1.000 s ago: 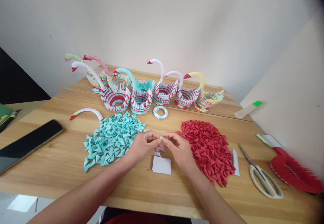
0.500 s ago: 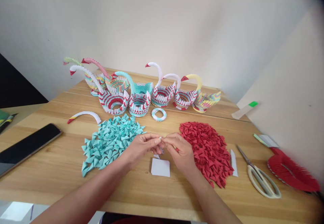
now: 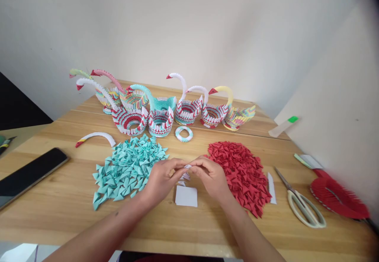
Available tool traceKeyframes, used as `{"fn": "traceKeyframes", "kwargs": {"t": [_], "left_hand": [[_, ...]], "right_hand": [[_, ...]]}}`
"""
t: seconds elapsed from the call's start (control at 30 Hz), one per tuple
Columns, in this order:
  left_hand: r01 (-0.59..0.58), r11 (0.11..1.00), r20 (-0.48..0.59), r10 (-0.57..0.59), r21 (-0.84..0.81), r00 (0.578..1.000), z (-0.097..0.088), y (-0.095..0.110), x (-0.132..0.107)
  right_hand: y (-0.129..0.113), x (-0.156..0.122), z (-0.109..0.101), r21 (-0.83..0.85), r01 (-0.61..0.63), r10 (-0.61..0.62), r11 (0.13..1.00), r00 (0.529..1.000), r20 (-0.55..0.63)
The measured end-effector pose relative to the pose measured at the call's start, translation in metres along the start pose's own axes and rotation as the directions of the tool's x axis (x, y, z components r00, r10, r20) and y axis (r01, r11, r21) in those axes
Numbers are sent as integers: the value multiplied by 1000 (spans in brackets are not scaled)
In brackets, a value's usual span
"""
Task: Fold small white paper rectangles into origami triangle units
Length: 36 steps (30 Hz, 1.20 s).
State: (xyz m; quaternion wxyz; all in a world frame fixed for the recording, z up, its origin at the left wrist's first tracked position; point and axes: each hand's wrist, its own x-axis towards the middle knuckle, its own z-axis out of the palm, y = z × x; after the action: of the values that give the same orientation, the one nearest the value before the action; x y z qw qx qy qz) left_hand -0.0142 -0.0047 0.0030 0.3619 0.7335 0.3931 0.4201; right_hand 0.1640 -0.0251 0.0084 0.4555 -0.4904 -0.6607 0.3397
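Between my fingertips is a small piece of white paper [image 3: 187,167], mostly covered by the fingers. My left hand [image 3: 162,177] pinches it from the left, and my right hand [image 3: 209,174] pinches it from the right. Just below and beyond the hands lie a few small white folded paper pieces [image 3: 182,181]. A stack of white paper slips [image 3: 186,196] rests on the table nearer to me. Beside my left hand spreads a pile of turquoise folded paper triangles [image 3: 127,171]. Next to my right hand is a heap of red folded paper triangles [image 3: 237,171].
Several paper swans [image 3: 130,120] stand along the back. A turquoise-and-white paper ring [image 3: 184,134] and a white paper swan neck [image 3: 97,135] lie before them. A phone [image 3: 32,175] is at left; scissors [image 3: 299,201] and a red paper piece [image 3: 337,199] are at right.
Both hands have shifted their fingers on the white paper, with the fingertips now closer together. The whole view has moved slightly, so the table's things appear a little further left.
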Motion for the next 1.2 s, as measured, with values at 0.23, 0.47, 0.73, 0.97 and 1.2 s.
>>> {"fn": "traceKeyframes", "kwargs": {"t": [0.23, 0.47, 0.73, 0.97, 1.2], "left_hand": [[-69, 995, -24, 72, 77, 997, -2, 1, -1], [-116, 987, 10, 116, 115, 993, -3, 1, 0], [-58, 997, 18, 57, 59, 998, 0, 2, -1], [68, 992, 26, -65, -109, 998, 3, 5, -3], [246, 898, 74, -236, -365, 969, 4, 2, 2]], "right_hand": [[-2, -1, 0, 7, 30, -30, 1000, 1000, -7], [0, -2, 1, -80, 125, -125, 989, 992, 6], [0, -4, 5, -156, 184, -189, 970, 982, -15], [-1, -7, 11, -108, 113, -120, 988, 990, -67], [0, -6, 11, -163, 142, -165, 976, 977, -134]]}}
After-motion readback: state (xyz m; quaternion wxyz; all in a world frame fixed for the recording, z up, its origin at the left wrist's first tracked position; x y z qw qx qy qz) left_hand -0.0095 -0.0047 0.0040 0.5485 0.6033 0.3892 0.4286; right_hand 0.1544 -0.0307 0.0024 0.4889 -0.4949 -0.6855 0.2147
